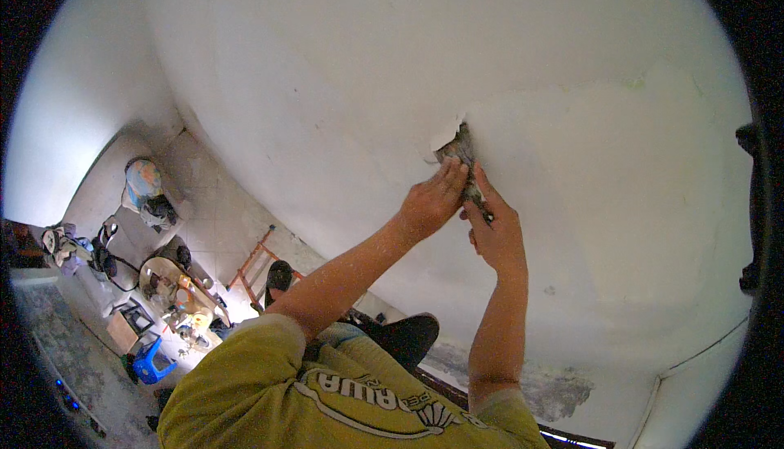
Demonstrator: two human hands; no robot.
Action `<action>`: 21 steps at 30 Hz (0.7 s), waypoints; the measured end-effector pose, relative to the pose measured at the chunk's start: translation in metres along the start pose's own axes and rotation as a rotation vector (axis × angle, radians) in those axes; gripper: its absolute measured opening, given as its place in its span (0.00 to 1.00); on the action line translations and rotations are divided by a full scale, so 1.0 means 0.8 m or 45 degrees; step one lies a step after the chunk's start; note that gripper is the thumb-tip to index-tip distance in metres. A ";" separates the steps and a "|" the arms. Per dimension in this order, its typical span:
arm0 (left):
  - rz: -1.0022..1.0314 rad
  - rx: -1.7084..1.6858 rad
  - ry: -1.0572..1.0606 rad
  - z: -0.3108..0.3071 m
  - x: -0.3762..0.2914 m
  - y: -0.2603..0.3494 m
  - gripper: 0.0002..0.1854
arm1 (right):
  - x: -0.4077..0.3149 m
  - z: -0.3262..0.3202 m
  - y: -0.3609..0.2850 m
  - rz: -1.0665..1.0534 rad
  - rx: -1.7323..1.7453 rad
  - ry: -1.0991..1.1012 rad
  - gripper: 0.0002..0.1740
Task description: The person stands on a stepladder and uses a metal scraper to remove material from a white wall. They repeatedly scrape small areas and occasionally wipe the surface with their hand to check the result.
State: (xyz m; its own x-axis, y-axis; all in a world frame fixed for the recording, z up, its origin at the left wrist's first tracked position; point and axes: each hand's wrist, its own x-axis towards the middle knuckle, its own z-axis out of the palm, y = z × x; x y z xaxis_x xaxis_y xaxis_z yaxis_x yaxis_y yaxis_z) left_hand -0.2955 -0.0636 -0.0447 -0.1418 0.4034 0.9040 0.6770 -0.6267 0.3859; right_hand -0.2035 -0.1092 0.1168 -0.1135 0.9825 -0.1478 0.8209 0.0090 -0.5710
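Note:
My right hand (497, 228) grips the handle of a scraper-like hand tool (479, 199), grimy and grey. The fingers of my left hand (433, 199) lie flat together over the tool's upper part, pressing near the wall. Just above my fingertips is a dark patch (456, 148) on the white painted wall (588, 192); where blade ends and bare surface begins is hard to tell. A torn flake of paint (446, 135) curls away along the patch's upper left edge.
Below left stands an orange ladder (250, 268) beside the wall's foot. On the tiled floor are a blue plastic stool (150, 361), a cluttered round table (153, 271), a bundle of clothes (64, 244) and a colourful bag-like item (144, 178). Low on the wall, a stained area (554, 394) shows.

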 end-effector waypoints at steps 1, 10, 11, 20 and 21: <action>-0.073 0.036 -0.091 0.002 0.003 -0.003 0.32 | 0.003 -0.002 -0.001 -0.108 0.016 0.032 0.34; -0.076 0.011 -0.067 0.006 0.011 -0.008 0.34 | 0.006 -0.004 -0.013 -0.098 0.106 0.057 0.32; -0.033 0.013 -0.082 0.005 0.012 -0.009 0.34 | 0.004 -0.005 -0.016 -0.031 0.116 0.055 0.32; -0.058 0.020 -0.061 -0.011 0.031 -0.007 0.33 | 0.000 -0.013 -0.041 0.025 0.169 0.013 0.31; -0.039 0.011 -0.054 -0.010 0.031 -0.004 0.33 | -0.002 -0.014 -0.041 0.145 0.129 0.032 0.32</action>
State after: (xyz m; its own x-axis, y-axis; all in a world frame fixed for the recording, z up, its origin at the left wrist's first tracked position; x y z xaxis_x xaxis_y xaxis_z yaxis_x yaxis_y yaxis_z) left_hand -0.3073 -0.0567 -0.0218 -0.1320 0.4506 0.8829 0.6792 -0.6077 0.4116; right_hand -0.2240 -0.1090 0.1449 -0.0078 0.9805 -0.1963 0.7668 -0.1201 -0.6305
